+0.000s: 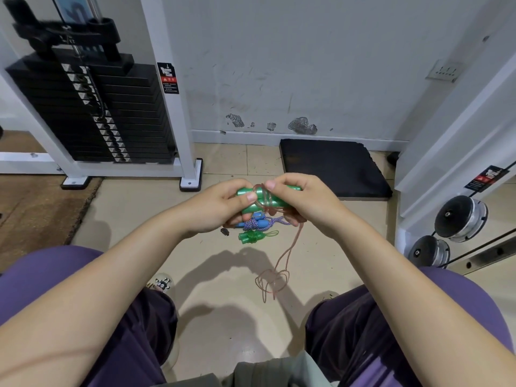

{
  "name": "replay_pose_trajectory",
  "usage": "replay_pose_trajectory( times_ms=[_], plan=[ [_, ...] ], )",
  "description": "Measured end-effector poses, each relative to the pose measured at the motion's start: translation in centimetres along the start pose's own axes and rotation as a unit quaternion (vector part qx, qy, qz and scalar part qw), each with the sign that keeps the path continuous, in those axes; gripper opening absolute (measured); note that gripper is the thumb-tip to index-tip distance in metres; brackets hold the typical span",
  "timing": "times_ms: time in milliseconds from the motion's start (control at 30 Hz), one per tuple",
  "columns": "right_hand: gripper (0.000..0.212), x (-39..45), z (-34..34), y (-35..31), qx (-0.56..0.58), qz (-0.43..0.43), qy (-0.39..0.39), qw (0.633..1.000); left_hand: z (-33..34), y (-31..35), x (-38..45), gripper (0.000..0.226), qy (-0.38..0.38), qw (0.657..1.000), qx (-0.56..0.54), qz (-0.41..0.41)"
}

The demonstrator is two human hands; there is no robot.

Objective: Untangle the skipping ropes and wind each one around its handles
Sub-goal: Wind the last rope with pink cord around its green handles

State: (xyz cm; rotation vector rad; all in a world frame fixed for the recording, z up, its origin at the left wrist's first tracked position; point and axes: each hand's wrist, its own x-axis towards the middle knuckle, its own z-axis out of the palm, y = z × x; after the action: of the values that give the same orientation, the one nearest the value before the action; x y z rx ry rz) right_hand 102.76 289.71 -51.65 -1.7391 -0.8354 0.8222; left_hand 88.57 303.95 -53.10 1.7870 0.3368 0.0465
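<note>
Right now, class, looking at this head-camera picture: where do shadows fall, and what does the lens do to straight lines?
Head view: the arms cast soft grey shadows on the floor tiles beneath the left hand and right hand; wide-angle distortion bows the white machine frame and leans it inward; the green handles show a pale sheen; focus stays fairly even.
</note>
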Motion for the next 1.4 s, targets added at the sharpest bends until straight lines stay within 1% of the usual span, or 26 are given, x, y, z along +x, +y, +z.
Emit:
replay_pose_trajectory(
  times_ms=[67, 100, 200, 267, 367, 433, 533, 633, 733, 833, 933, 1000, 1067, 1100, 1200, 1233, 1300, 1333, 1400],
  plan=[
    [0.035, -0.1, -0.1, -0.1, -0.008, 0.009, 0.000, 1.000, 0.1, 0.1, -0.2, 0.024, -0.017, 1.000, 0.008, -0.002],
    [0.034, -0.1, -0.1, -0.1, -0.014, 0.011, 0.003, 1.000, 0.2, 0.2, -0.2, 0.022, -0.024, 1.000, 0.008, -0.006],
    [0.031, -0.1, -0.1, -0.3, -0.024, 0.005, 0.016, 1.000, 0.5, 0.6, -0.3, 0.020, -0.025, 0.999, -0.023, -0.029],
    [0.029, -0.1, -0.1, -0.2, -0.036, -0.007, 0.025, 0.999, 0.6, 0.6, -0.3, 0.024, -0.020, 0.999, -0.011, -0.033],
    [0.029, 0.1, 0.2, 0.1, -0.061, -0.023, 0.034, 0.997, 0.5, 0.2, -0.2, 0.041, -0.013, 0.999, 0.029, -0.017],
    [0.029, 0.2, 0.2, 0.3, -0.074, -0.024, 0.035, 0.996, 0.5, 0.1, -0.2, 0.039, -0.021, 0.999, 0.036, -0.018],
    [0.021, 0.2, -0.2, 0.5, -0.058, -0.023, 0.029, 0.998, 0.2, 0.2, -0.1, 0.040, -0.041, 0.997, 0.058, -0.026],
    [0.011, 0.4, -0.2, 0.6, -0.054, -0.053, 0.049, 0.996, 0.1, 0.1, 0.0, 0.043, -0.070, 0.995, 0.067, -0.028],
    [0.012, 0.3, 0.5, 0.5, -0.068, -0.078, 0.068, 0.992, 0.3, 0.0, -0.1, 0.035, -0.099, 0.992, 0.076, -0.022],
    [0.013, 0.7, 0.8, 0.6, -0.091, -0.071, 0.093, 0.989, 0.1, -0.3, -0.1, 0.027, -0.110, 0.991, 0.074, -0.021],
    [0.014, 1.3, 0.5, 1.0, -0.145, -0.058, 0.128, 0.979, 0.6, -0.4, -0.4, 0.018, -0.162, 0.984, 0.063, -0.026],
    [0.011, 1.5, 0.3, 1.1, -0.183, -0.069, 0.142, 0.970, 1.3, -0.5, -0.5, 0.019, -0.186, 0.980, 0.063, -0.023],
    [0.010, 1.5, 0.1, 0.9, -0.207, -0.066, 0.128, 0.968, 1.3, -0.5, -0.4, 0.018, -0.170, 0.983, 0.066, -0.026],
    [0.016, 1.4, 0.0, 0.8, -0.216, -0.060, 0.110, 0.968, 0.9, -0.5, -0.3, 0.017, -0.157, 0.985, 0.069, -0.030],
    [0.044, 0.8, -0.4, 0.2, -0.238, -0.034, 0.043, 0.970, -0.5, -0.7, -0.2, 0.021, -0.131, 0.985, 0.098, -0.053],
    [0.047, 0.6, -0.5, 0.1, -0.238, -0.028, 0.023, 0.971, -0.7, -0.7, -0.2, 0.020, -0.125, 0.985, 0.105, -0.060],
    [0.048, 0.5, -0.7, 0.1, -0.249, -0.031, -0.001, 0.968, -0.8, -0.9, -0.1, 0.021, -0.098, 0.986, 0.118, -0.067],
    [0.047, 0.5, -0.7, 0.1, -0.265, -0.037, -0.004, 0.964, -0.9, -1.0, 0.1, 0.022, -0.068, 0.987, 0.132, -0.067],
    [0.045, 0.5, -0.9, 0.1, -0.305, -0.050, 0.004, 0.951, -1.1, -1.6, 0.8, 0.021, 0.031, 0.983, 0.172, -0.057]
  ],
)
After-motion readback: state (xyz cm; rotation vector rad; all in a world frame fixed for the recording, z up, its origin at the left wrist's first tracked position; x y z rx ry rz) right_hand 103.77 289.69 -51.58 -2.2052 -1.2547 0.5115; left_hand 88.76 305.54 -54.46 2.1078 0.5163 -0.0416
